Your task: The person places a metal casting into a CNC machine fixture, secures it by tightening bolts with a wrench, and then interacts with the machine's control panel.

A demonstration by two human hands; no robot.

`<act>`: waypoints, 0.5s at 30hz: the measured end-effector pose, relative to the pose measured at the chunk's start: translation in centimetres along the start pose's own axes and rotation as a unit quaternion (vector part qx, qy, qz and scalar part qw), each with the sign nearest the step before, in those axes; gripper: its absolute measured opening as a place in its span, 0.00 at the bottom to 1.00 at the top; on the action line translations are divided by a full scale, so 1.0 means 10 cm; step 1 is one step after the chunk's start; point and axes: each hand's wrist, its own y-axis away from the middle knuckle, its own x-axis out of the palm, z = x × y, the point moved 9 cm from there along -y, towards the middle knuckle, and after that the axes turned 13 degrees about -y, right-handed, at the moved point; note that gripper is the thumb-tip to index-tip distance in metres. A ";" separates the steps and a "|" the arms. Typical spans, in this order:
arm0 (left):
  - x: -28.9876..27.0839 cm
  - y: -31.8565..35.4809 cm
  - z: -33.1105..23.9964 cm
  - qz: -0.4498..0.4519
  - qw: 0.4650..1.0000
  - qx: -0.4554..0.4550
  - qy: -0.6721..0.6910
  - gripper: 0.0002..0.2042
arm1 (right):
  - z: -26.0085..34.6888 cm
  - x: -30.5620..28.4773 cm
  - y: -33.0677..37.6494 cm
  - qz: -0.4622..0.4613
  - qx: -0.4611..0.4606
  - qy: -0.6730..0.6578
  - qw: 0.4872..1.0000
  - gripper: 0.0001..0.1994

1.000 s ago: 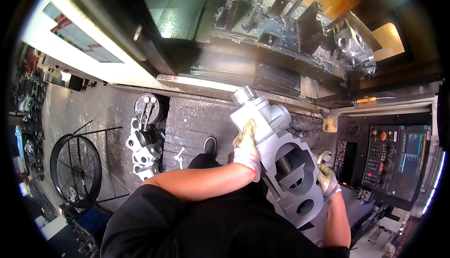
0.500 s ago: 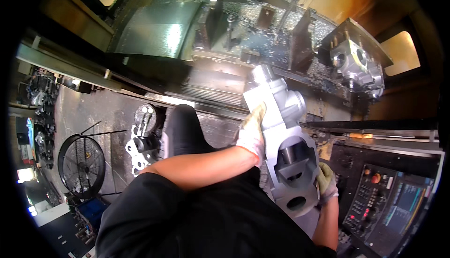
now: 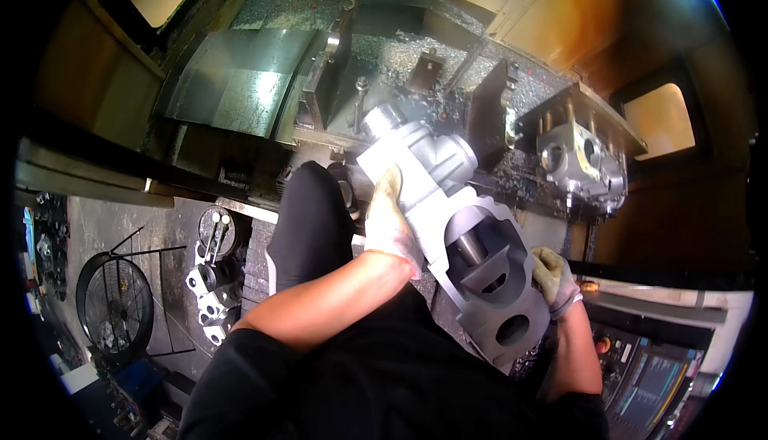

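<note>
A large grey metal casting [image 3: 426, 202] with a round neck at its far end and an open cavity toward me is held up at a slant in front of my body. My gloved left hand [image 3: 390, 218] is closed on its left side, thumb lying on the flat face. On the opposite edge, beside the cavity, my gloved right hand [image 3: 554, 278] grips with curled fingers. The casting's far end overlaps the front of the machine bed. Its underside is hidden, as are the fingers beneath it.
Upright fixture plates [image 3: 324, 84] stand among metal chips in the machine. Another casting [image 3: 582, 164] hangs below a slanted plate on the right. Several castings [image 3: 210, 290] and a round black fan [image 3: 116, 306] are on the floor at left. A control panel [image 3: 650, 392] is at lower right.
The casting has swung its far end leftward and tilted more, both hands still on it. My view has shifted, with the machine's inside now appearing nearer.
</note>
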 end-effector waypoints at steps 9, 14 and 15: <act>-0.11 -1.07 -0.90 -0.077 0.993 0.086 0.028 0.35 | 1.58 0.14 -0.89 -0.024 -0.025 0.157 0.987 0.11; 0.00 -1.53 -1.41 -0.135 0.983 0.124 0.032 0.35 | 2.64 0.30 -1.46 0.011 -0.083 0.233 0.969 0.11; 0.07 -1.63 -1.48 -0.136 0.982 0.126 0.030 0.35 | 2.81 0.32 -1.53 0.007 -0.086 0.234 0.968 0.11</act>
